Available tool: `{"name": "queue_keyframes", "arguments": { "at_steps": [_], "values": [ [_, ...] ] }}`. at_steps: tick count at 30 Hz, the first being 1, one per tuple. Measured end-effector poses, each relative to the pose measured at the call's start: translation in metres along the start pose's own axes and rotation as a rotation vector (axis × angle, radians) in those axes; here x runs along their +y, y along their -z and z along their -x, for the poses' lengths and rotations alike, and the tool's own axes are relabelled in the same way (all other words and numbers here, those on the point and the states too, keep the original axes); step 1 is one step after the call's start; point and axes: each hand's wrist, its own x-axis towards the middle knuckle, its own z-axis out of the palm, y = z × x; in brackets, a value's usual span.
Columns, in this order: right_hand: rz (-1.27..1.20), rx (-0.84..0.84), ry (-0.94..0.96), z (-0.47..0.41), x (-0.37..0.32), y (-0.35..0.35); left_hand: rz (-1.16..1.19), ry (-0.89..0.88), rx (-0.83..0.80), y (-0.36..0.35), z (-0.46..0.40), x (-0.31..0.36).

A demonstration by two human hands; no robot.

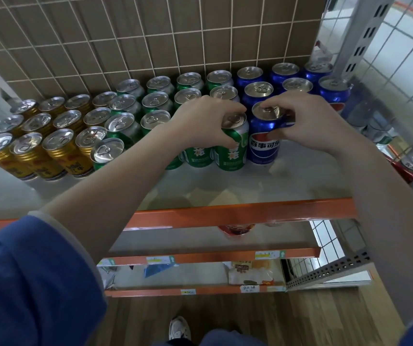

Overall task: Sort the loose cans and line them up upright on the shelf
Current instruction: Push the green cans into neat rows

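Upright cans stand in rows on the shelf (200,191): gold cans (58,151) at the left, green cans (125,103) in the middle, blue cans (257,92) at the right. My left hand (200,121) grips the top of a green can (232,151) at the front of the green block. My right hand (310,121) grips a blue Pepsi can (264,143) right beside it, fingers curled round its rim. Both cans stand upright on the shelf and touch each other.
An orange rail (245,212) edges the shelf front. A wire mesh side panel (387,71) and a perforated grey upright (360,36) close the right end. Behind the mesh lie more cans (412,166). Lower shelves hold snack packets (250,273).
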Motion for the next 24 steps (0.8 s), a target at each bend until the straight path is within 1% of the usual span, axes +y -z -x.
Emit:
{"name": "queue_keyframes", "arguments": {
  "at_steps": [11, 19, 24],
  "values": [
    [0.011, -0.006, -0.001, -0.002, -0.001, -0.003, -0.012, 0.004, -0.041, 0.003, -0.004, -0.002],
    [0.018, -0.011, -0.007, 0.001, -0.001, -0.003, -0.002, -0.008, -0.025, -0.002, -0.008, -0.003],
    [0.026, -0.014, -0.014, 0.004, -0.002, -0.006, -0.066, -0.054, 0.001, -0.001, -0.010, -0.002]
  ]
}}
